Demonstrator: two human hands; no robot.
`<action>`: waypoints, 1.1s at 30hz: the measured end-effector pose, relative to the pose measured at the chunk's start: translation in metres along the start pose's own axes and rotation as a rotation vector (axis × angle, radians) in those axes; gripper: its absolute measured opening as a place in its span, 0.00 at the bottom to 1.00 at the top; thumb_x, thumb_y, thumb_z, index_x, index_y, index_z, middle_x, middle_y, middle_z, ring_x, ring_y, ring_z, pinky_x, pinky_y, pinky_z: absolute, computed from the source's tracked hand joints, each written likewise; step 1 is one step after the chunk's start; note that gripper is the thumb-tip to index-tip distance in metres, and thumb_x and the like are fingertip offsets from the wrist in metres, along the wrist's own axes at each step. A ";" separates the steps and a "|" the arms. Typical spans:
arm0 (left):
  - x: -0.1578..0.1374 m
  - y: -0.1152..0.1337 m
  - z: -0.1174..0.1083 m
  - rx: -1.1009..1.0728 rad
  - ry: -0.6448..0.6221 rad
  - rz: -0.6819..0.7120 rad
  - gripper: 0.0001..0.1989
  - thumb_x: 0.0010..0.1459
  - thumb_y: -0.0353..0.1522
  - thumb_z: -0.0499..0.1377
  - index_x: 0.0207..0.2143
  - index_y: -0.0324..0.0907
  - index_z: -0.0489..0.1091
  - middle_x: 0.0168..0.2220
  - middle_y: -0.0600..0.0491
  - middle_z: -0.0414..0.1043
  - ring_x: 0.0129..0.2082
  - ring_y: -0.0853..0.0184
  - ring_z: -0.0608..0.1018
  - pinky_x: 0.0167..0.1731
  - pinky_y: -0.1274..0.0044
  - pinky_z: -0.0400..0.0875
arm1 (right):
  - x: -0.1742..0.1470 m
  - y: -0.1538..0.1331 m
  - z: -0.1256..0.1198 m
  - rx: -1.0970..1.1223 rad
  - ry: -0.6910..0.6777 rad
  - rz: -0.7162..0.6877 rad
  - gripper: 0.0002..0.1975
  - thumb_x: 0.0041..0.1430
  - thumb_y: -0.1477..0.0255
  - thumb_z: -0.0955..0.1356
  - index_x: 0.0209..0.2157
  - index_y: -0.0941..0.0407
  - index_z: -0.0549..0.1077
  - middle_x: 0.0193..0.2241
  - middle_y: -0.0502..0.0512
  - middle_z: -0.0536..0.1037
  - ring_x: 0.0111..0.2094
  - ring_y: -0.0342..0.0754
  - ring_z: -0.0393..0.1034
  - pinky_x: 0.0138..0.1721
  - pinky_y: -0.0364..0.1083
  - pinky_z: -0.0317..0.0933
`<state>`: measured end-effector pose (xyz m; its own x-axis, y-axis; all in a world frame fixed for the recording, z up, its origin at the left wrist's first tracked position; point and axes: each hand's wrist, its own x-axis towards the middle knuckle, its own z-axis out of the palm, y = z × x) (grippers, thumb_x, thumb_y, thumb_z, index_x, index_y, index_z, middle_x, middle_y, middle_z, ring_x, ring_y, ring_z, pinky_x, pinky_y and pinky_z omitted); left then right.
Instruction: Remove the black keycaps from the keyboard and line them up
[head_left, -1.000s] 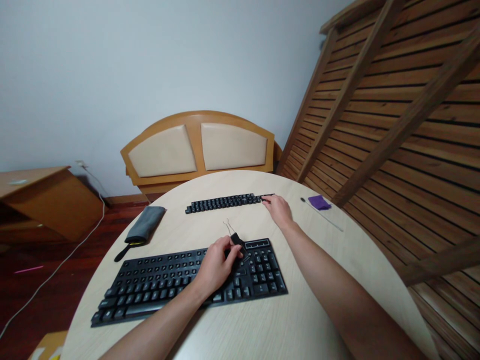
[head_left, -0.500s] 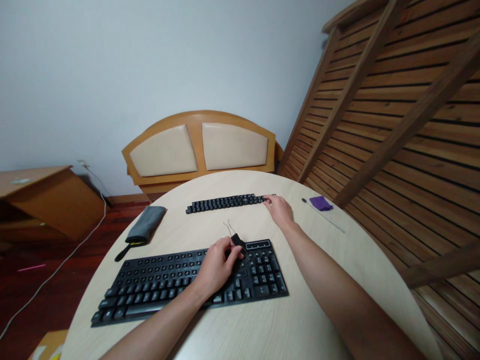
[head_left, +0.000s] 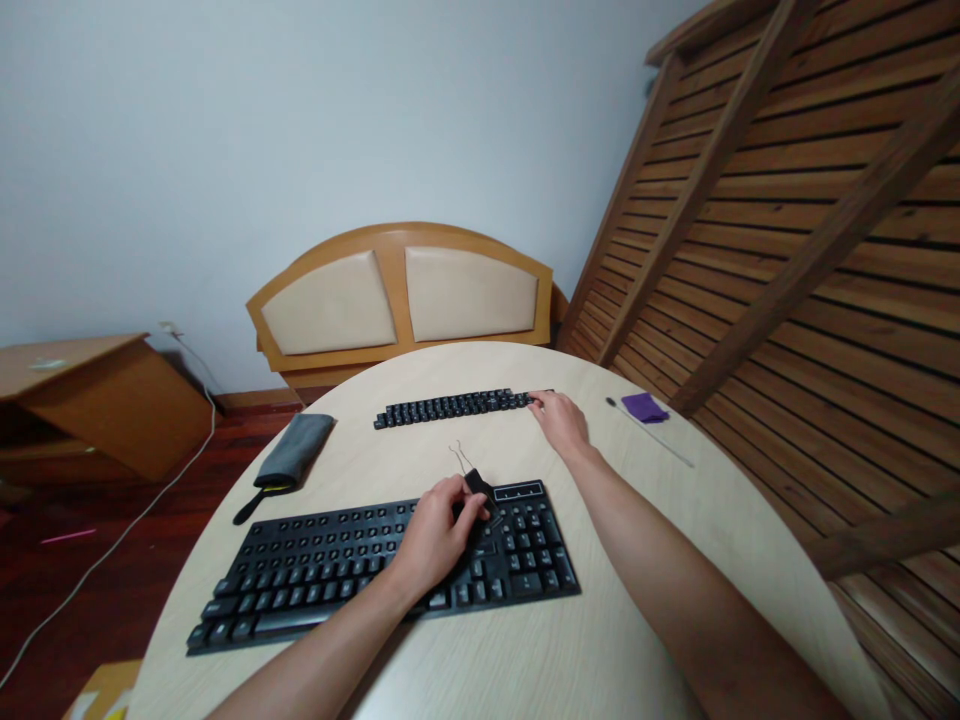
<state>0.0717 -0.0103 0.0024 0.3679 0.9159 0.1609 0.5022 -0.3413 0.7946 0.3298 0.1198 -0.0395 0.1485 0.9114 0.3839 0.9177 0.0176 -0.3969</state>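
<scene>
A black keyboard [head_left: 322, 590] lies across the near part of the table, its upper rows bare of caps on the left and middle. My left hand [head_left: 439, 530] rests over its right-middle part, closed around a keycap puller [head_left: 477, 482] with a black handle and two thin wire loops pointing away from me. Farther back, loose black keycaps [head_left: 450, 405] stand in neat rows. At the right end of those rows is my right hand [head_left: 559, 420], its fingers pinched on a keycap that they mostly hide.
The round pale table [head_left: 600, 640] carries a grey pouch [head_left: 296, 452] with a black strap at left. On the right lie a purple cloth [head_left: 643, 407] and a thin long-handled brush [head_left: 652, 435]. A wooden headboard [head_left: 400, 290] stands behind, and a slatted wooden frame [head_left: 787, 230] leans at right.
The whole view has shifted very slightly. Both hands keep their places, the left on the puller and the right at the end of the keycap rows.
</scene>
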 end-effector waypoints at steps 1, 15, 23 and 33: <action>0.000 -0.001 0.000 0.002 0.002 0.003 0.13 0.65 0.37 0.53 0.28 0.43 0.67 0.30 0.51 0.78 0.33 0.61 0.78 0.36 0.72 0.67 | -0.001 0.000 0.000 0.000 0.002 0.000 0.13 0.64 0.69 0.65 0.48 0.49 0.76 0.43 0.55 0.79 0.44 0.50 0.71 0.41 0.45 0.62; -0.001 -0.004 -0.001 0.062 -0.001 0.067 0.13 0.65 0.38 0.52 0.29 0.43 0.67 0.31 0.50 0.77 0.36 0.60 0.77 0.38 0.73 0.66 | -0.037 -0.008 -0.021 0.002 -0.067 -0.065 0.13 0.63 0.75 0.64 0.47 0.54 0.74 0.45 0.59 0.79 0.49 0.54 0.69 0.46 0.48 0.63; -0.002 -0.003 -0.001 0.097 0.010 0.103 0.15 0.65 0.39 0.52 0.29 0.42 0.70 0.31 0.50 0.75 0.36 0.60 0.76 0.39 0.73 0.67 | -0.093 -0.010 -0.043 0.143 -0.161 -0.149 0.13 0.64 0.71 0.64 0.49 0.54 0.73 0.47 0.57 0.78 0.50 0.53 0.71 0.51 0.49 0.62; -0.001 -0.001 -0.004 -0.056 0.004 0.099 0.15 0.64 0.39 0.54 0.33 0.42 0.77 0.34 0.51 0.80 0.36 0.63 0.78 0.41 0.73 0.69 | -0.119 -0.037 -0.063 0.496 -0.305 -0.203 0.19 0.70 0.61 0.56 0.46 0.51 0.76 0.46 0.54 0.79 0.48 0.51 0.71 0.62 0.60 0.47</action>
<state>0.0676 -0.0102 0.0041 0.4101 0.8793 0.2422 0.4190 -0.4175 0.8063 0.3011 -0.0156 -0.0178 -0.1905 0.9452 0.2652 0.6254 0.3251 -0.7094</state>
